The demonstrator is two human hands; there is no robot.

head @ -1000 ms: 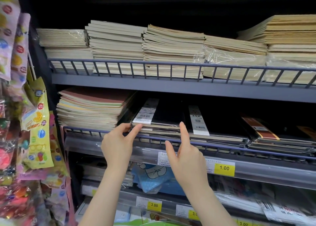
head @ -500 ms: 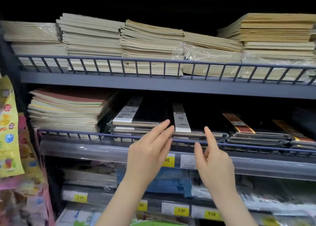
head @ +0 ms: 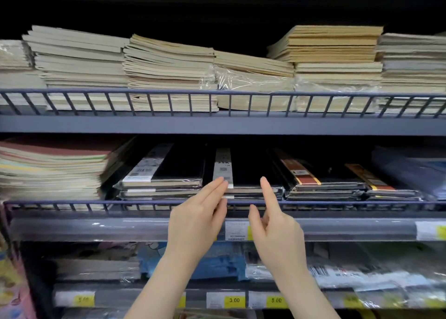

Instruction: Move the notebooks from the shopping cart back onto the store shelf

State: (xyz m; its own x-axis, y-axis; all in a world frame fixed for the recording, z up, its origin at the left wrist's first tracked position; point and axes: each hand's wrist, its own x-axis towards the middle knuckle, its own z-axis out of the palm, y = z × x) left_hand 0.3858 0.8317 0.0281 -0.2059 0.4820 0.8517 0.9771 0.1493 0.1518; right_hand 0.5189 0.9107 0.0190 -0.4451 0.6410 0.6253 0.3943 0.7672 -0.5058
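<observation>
Notebooks point(head: 251, 171) in black covers with a white band lie stacked on the middle shelf point(head: 337, 229), just ahead of both hands and behind the low wire rail point(head: 72, 202). The left hand point(head: 196, 219) reaches over the rail with straight fingers, its tips touching the front edge of that stack near the white band; it grips nothing. The right hand point(head: 277, 229) is beside it, forefinger out toward the stack's front edge and thumb spread, the other fingers curled and hard to read, and it holds nothing either. The step looks like squaring the placed stack on the shelf; the cart is out of view. The next move likely calls for a light push to seat the stack behind the rail, then drawing both hands clear over it. Room is tight: another black stack point(head: 166, 174) lies just left of the left hand, banded stacks point(head: 313, 178) just right of the right hand, and the upper shelf point(head: 217, 124) hangs above, so the open way out is up over the rail and back.
</observation>
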